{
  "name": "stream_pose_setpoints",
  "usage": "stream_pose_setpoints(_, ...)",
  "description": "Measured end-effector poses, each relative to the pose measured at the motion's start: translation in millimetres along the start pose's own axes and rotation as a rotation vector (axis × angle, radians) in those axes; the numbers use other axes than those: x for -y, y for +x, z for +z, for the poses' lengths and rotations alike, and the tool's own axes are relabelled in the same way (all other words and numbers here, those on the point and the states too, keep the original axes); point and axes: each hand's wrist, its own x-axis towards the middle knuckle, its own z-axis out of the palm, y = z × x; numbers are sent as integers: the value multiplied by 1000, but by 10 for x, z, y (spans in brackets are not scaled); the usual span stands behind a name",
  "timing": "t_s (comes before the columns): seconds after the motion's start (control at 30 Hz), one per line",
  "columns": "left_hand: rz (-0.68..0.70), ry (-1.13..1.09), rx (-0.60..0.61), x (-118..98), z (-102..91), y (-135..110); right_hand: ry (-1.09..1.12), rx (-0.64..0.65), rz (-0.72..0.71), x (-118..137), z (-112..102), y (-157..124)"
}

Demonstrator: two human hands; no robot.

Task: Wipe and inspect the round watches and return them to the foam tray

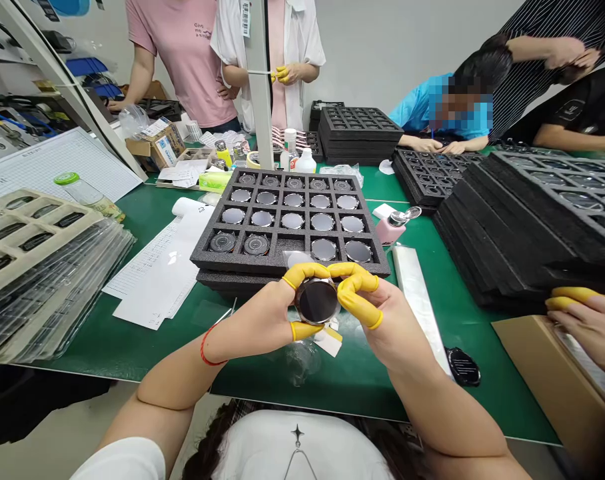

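Observation:
Between my two hands is a round watch case (318,301) with a dark glossy face turned up toward me. My left hand (270,313), in yellow finger cots, grips its left side, with the thumb below and a finger above. On the other side my right hand (375,307), also in yellow finger cots, pinches the upper right rim. Just beyond stands a black foam tray (202,257) of square pockets. Most pockets hold round watch cases, some face up and some back up; one front-row pocket (291,245) holds none. A piece of clear film (302,259) lies at that pocket's edge.
Papers (157,280) and a stack of plastic trays (57,280) lie left. A pink pump bottle (390,229), a white strip (420,293) and tall foam tray stacks (527,227) stand right. A co-worker's hand (590,320) is at a cardboard box (542,373).

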Motion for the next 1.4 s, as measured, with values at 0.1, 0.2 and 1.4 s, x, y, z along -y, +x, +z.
stream_pose_setpoints(0.1, -9, 4, -11, 1, 2, -6, -21, -10, 27, 1, 2, 0)
stream_pose_setpoints(0.2, -19, 6, -8, 1, 3, -12, -33, -12, 37, -3, 2, -2)
stream_pose_setpoints(1.4, 1, 25, 28, 40, -10, -8, -547, -18, -110, -48, 88, -8)
